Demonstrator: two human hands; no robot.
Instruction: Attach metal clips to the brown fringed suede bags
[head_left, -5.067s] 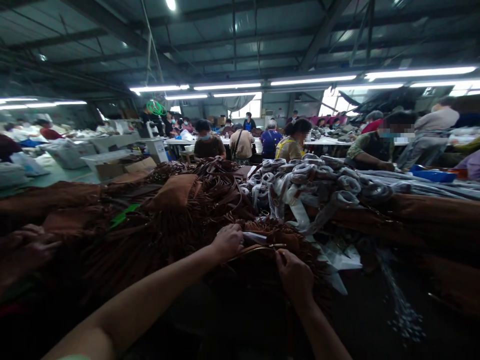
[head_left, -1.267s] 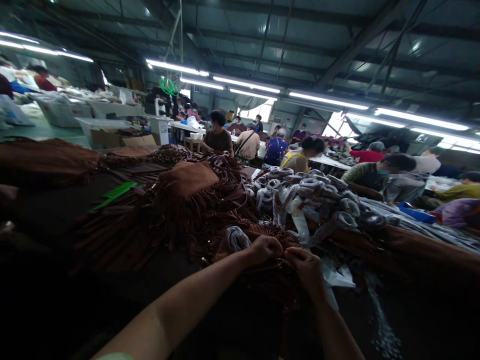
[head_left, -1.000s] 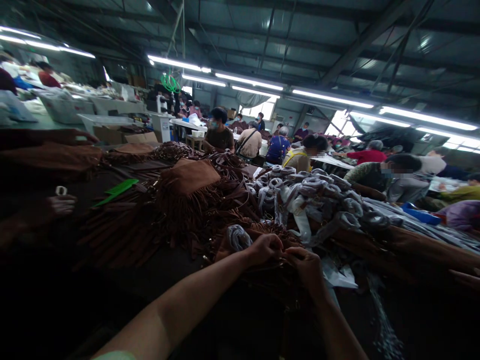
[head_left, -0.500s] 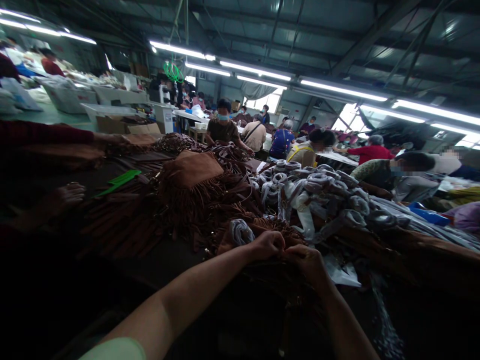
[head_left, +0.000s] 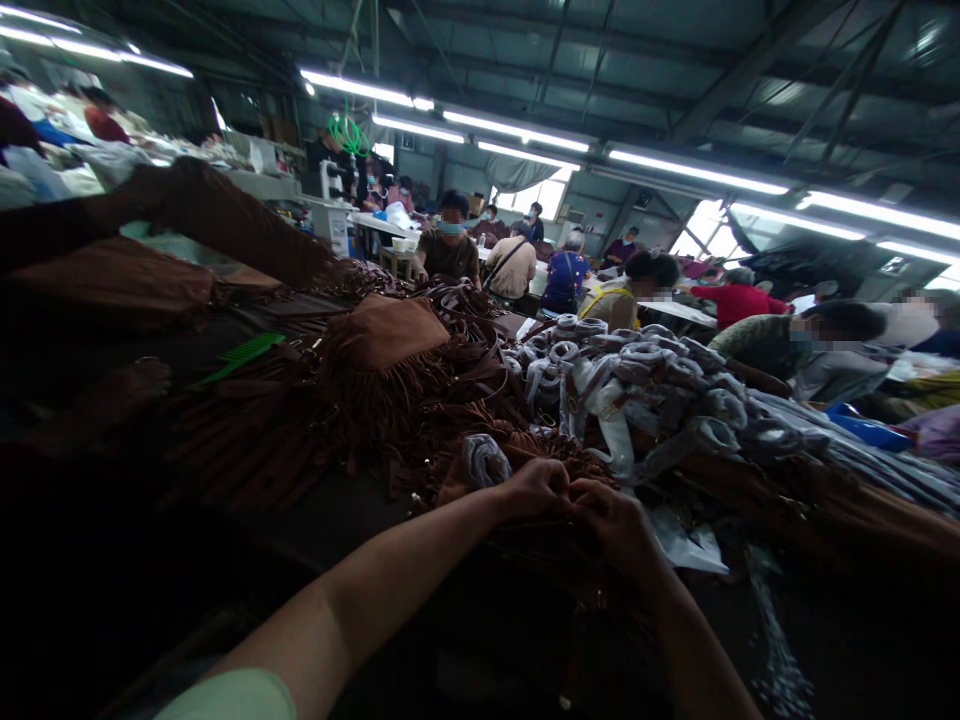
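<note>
My left hand (head_left: 540,487) and my right hand (head_left: 611,515) meet fingertip to fingertip, both closed in a pinch. Whatever is between the fingers is too small and dark to make out. Beneath them lies a brown fringed suede piece (head_left: 457,485), seemingly a bag, mostly hidden by my forearm and hands. A grey plastic-wrapped coil (head_left: 486,460) rests on it, just beyond my left wrist. Small gold-coloured metal parts glint at its left edge.
Brown fringed bags (head_left: 386,335) are heaped ahead, with a green comb (head_left: 240,357) at left. Plastic-wrapped coils (head_left: 645,370) pile up at right, near a clear plastic bag (head_left: 686,540) and a bundle of thin strings (head_left: 776,640). A co-worker's hand (head_left: 139,385) is close at left.
At left, a co-worker has lifted a brown piece off the table into the air. My hands stay together in nearly the same place, with the right fingers shifted slightly.
</note>
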